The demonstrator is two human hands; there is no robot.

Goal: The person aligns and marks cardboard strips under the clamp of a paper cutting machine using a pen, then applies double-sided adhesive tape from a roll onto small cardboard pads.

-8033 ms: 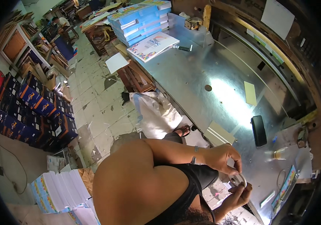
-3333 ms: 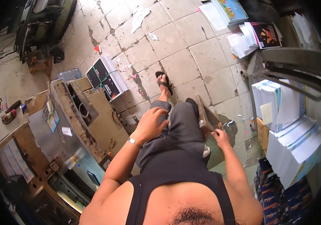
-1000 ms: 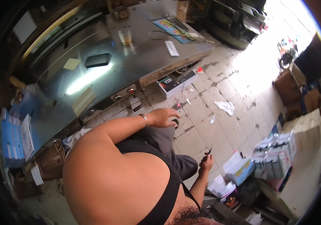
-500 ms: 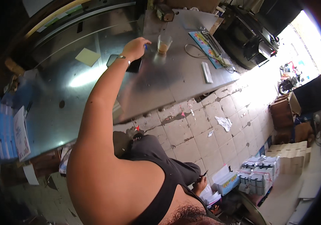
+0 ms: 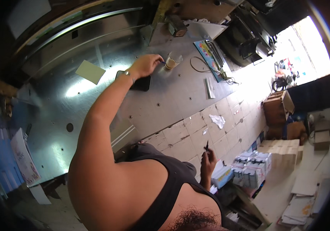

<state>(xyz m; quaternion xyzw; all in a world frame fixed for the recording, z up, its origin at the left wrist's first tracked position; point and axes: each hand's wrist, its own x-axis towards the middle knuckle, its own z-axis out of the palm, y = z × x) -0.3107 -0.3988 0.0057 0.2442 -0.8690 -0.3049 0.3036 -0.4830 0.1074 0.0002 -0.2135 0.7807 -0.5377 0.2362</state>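
My left hand (image 5: 146,66) reaches over the metal table. Its fingers are pinched on a small blue piece (image 5: 162,62), too small to name, right beside a clear glass (image 5: 172,61) with some brown drink in it. I cannot tell whether the fingertips touch the glass. Under my left wrist lies a black phone (image 5: 141,84), partly covered. My right hand (image 5: 209,164) is raised at my right side, closed on a slim dark pen-like thing (image 5: 207,145) that points upward.
On the metal table (image 5: 99,115) lie a pale yellow paper (image 5: 90,72), a colourful board (image 5: 206,57) with a cable, and a white strip (image 5: 210,88). Wrapped white bundles (image 5: 252,167) and stacked boxes (image 5: 280,150) stand to the right. White scrap (image 5: 217,121) lies on the tiled floor.
My right hand has risen from low beside my leg, still holding the pen-like thing. My left hand has come closer to the glass. The whole view has shifted somewhat.
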